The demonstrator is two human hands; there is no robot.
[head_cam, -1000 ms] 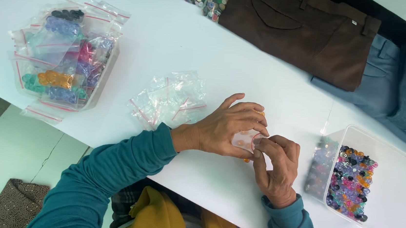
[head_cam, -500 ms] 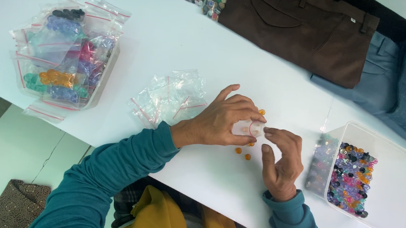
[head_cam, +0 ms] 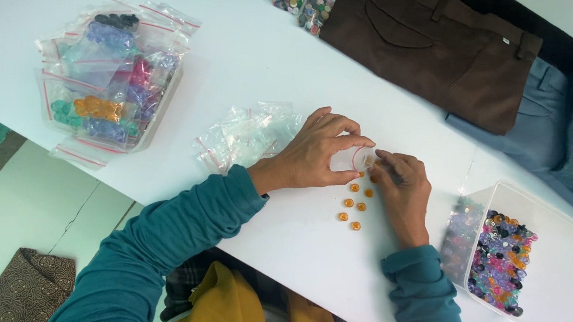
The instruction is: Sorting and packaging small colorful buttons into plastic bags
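small clear zip bag (head_cam: 350,158) between both hands, orange beads (head_cam: 355,205)

Bare table (head_cam: 254,61) ahead; empty bags (head_cam: 247,133) left, bead tub (head_cam: 553,274) right.

The table (head_cam: 255,48) bears everything. On it, a scatter of beads (head_cam: 354,206) lies just before the small bag (head_cam: 359,158). Left of the bag lie empty bags (head_cam: 247,133), farther left a heap of filled bags (head_cam: 107,73). Right of it stands a tub (head_cam: 553,274) with beads in it; behind it lie trousers (head_cam: 441,47).
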